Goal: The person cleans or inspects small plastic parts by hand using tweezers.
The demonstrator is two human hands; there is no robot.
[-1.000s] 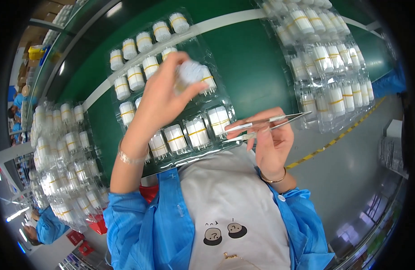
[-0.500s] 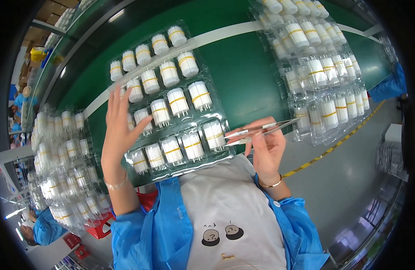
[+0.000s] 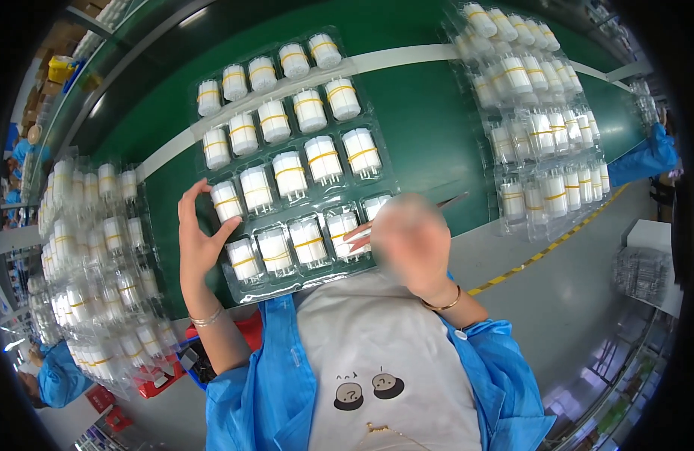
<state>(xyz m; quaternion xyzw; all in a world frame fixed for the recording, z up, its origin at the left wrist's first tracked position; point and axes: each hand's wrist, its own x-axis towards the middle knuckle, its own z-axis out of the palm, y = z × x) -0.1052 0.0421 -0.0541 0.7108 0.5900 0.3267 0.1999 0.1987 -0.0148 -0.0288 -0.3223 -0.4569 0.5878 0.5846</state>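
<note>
On the green bench (image 3: 430, 131), tray stacks stand left (image 3: 125, 263) and right (image 3: 544, 164); clear tray (image 3: 306, 279) lies between; right hand (image 3: 413, 244), blurred, holds tweezers, left hand (image 3: 200, 248) is curved round one item, can't tell if gripping; tweezers (image 3: 360, 230) point at nearest row; that item, a yellow-banded white cylinder (image 3: 226, 201), sits leftmost, second-nearest row.

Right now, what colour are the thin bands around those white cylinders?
Yellow bands, best seen in the head view.

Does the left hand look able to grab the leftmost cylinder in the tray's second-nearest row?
Probably yes: the left hand is open at that cylinder's side, and nothing visible lies over it or in the way.
</note>
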